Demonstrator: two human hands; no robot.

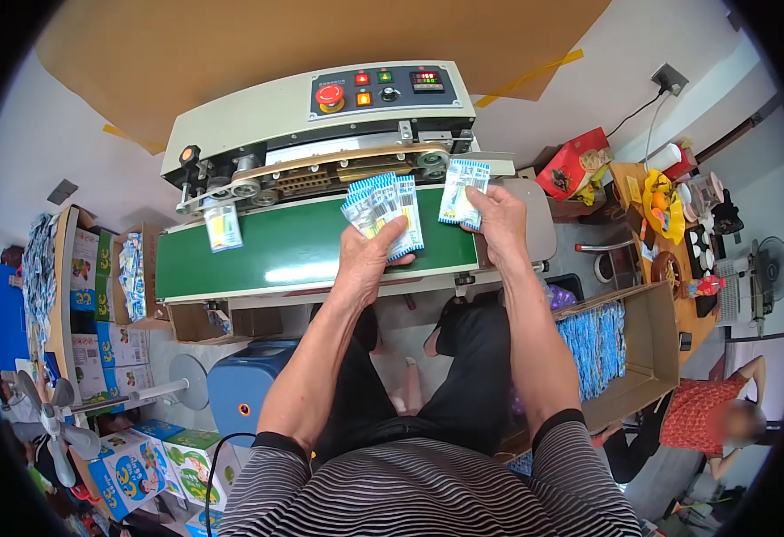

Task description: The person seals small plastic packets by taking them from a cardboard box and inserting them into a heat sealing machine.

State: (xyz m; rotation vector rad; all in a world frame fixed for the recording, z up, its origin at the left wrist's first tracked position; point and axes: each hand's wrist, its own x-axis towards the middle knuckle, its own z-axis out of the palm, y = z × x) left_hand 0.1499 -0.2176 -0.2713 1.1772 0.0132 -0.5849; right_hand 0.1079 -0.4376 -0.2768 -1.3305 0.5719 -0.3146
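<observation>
Holds a fan of blue-and-white sachets (383, 206) in the left hand (362, 259), fingers curled beneath and thumb pressed across the front, just over the near edge of the green belt (275, 255). Pinches a single sachet (461, 191) in the right hand (502, 224), at about two o'clock from the fan, upright, close to the right end of the band sealer (258, 121) yet apart from its rollers.

Looks like the feeding step: taking one piece off the fan and offering it to the sealing band. At ten o'clock from the left hand, well along the belt, shows one more sachet (223, 226), top edge up under the band. At five o'clock from the right hand, beside the knee, shows an open cardboard box (651, 358) packed with more of the same. At nine o'clock, past the belt's left end, shows another box (155, 309), also holding packets.

Needs, for the next move, by judgement: squaring the single sachet's top edge and sliding it level into the gap under the band at eleven o'clock of the right hand, bottom resting on the belt. Needs also a release early enough to spare the fingertips from the rollers, and a firm left thumb to stop the fan from slipping.
</observation>
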